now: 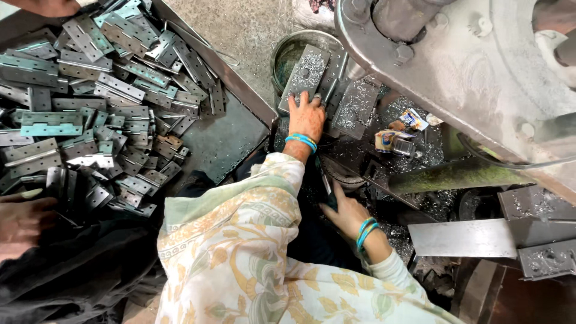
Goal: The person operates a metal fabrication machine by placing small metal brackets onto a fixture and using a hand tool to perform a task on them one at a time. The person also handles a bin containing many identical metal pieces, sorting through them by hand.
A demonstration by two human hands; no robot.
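Note:
My left hand [306, 117], with blue bangles at the wrist, lies flat with fingers spread against the lower edge of grey hinge plates [307, 72]. The plates are dusted with metal shavings and lean on a round metal bowl [287, 53]. My right hand [347, 213], also with blue bangles, rests lower down on a dark, shaving-covered surface. Its fingers point at a thin dark metal strip [324, 180]; whether it grips the strip is unclear. A patterned cream sleeve [240, 240] covers my arms.
A big heap of grey hinge plates [102, 96] fills a dark tray [231, 141] at left. Other people's hands show at the top left [48, 6] and left edge [24, 219]. A heavy grey machine frame [456, 66] is at upper right, with flat metal plates [462, 237] below it.

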